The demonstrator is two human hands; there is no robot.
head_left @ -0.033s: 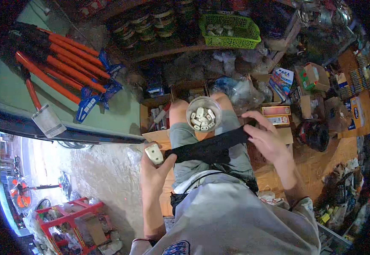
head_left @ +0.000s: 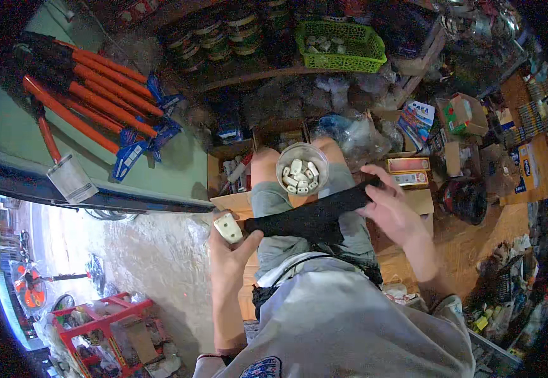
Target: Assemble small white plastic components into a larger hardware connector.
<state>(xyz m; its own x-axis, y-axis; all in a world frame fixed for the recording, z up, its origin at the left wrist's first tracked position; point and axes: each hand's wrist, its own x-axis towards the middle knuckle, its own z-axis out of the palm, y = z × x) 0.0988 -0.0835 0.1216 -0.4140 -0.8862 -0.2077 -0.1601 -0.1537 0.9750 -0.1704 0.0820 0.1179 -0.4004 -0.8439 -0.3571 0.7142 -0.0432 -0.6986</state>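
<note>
My left hand (head_left: 228,255) is closed round a small white block with dark holes (head_left: 228,228), whose kind I cannot make out for sure. Its thumb and fingers also pinch one end of a black cloth (head_left: 305,219). The cloth stretches across my lap, and my right hand (head_left: 399,211) grips its other end between bent fingers. Between my knees sits a round, pale tub (head_left: 279,169). Inside it lie several white pieces (head_left: 302,177) with holes, similar to the block.
Orange-handled tools (head_left: 91,101) with blue labels lie on a pale green surface at the far left. A green basket (head_left: 343,60) stands on the back shelf. Open cardboard boxes (head_left: 230,200) flank my legs. At the lower left is a red rack (head_left: 104,318).
The fingers of my right hand have shifted slightly along the cloth's right end. My left hand keeps its place with the white block.
</note>
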